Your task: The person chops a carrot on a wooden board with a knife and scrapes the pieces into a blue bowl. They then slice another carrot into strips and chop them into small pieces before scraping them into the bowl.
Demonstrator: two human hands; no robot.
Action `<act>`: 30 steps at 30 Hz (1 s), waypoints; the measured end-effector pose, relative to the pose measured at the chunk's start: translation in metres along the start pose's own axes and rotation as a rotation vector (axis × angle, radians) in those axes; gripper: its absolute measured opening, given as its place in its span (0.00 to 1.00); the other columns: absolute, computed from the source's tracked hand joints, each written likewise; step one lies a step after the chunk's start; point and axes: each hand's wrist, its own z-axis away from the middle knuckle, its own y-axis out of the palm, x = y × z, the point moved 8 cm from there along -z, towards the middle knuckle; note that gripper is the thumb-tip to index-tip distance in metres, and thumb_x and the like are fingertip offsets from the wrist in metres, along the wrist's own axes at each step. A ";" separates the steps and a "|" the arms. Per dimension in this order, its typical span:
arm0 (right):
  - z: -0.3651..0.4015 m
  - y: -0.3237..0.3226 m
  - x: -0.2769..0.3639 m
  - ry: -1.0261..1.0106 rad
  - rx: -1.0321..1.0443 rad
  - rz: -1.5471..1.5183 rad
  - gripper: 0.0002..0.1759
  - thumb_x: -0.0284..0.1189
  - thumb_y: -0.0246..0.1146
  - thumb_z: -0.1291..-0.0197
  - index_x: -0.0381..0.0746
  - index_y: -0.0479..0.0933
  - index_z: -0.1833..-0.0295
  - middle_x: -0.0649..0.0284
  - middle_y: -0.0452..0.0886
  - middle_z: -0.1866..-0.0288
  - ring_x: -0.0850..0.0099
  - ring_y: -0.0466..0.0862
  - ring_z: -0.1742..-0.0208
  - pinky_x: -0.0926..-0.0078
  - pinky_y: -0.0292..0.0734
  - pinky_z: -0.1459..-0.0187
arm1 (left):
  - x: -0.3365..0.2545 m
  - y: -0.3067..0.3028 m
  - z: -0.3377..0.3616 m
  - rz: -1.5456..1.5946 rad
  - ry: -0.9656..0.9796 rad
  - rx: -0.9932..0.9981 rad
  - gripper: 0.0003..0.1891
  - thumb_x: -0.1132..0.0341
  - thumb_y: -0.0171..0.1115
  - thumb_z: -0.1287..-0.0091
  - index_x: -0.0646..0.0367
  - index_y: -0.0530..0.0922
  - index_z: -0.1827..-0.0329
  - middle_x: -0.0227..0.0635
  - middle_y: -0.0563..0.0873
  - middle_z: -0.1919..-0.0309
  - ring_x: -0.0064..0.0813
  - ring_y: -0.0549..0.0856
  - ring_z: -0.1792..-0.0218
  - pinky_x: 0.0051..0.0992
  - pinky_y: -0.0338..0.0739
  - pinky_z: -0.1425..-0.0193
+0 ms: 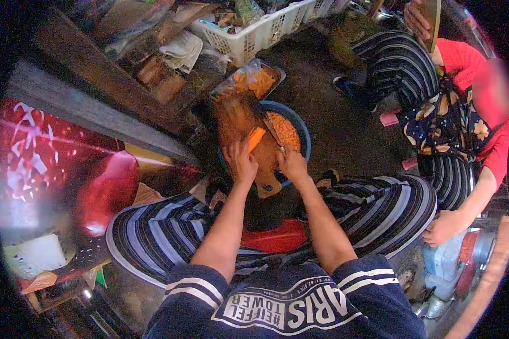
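Note:
A wooden cutting board with a holed handle lies across a blue basin of small orange pieces. On the board, my left hand is closed on orange strips. My right hand holds a knife by its handle, the blade pointing up and away beside the strips. Just beyond the board, a metal tray holds a plastic bag with more orange pieces.
A white plastic basket stands at the back. At the right a co-worker in a red shirt sits with one hand near a light blue container. Wooden beams and a shiny red surface are at the left.

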 end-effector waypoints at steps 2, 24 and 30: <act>-0.002 0.001 0.001 -0.028 -0.034 0.058 0.18 0.40 0.54 0.41 0.35 0.68 0.57 0.44 0.79 0.72 0.46 0.79 0.68 0.51 0.74 0.66 | -0.005 -0.011 -0.002 0.039 -0.071 0.026 0.32 0.72 0.61 0.50 0.58 0.64 0.38 0.44 0.71 0.48 0.46 0.68 0.44 0.48 0.55 0.36; 0.001 -0.005 0.010 -0.017 -0.067 0.060 0.16 0.38 0.54 0.42 0.36 0.70 0.57 0.43 0.78 0.74 0.45 0.79 0.70 0.50 0.75 0.68 | 0.028 0.009 -0.005 0.444 -0.021 -0.088 0.24 0.75 0.53 0.44 0.55 0.71 0.40 0.45 0.70 0.42 0.50 0.64 0.39 0.43 0.55 0.33; 0.007 -0.007 0.032 -0.105 -0.121 0.118 0.16 0.37 0.55 0.41 0.34 0.69 0.58 0.44 0.78 0.76 0.46 0.79 0.72 0.51 0.75 0.70 | 0.036 0.014 -0.001 0.482 -0.063 -0.097 0.21 0.76 0.52 0.42 0.55 0.74 0.43 0.43 0.72 0.43 0.46 0.66 0.39 0.39 0.58 0.34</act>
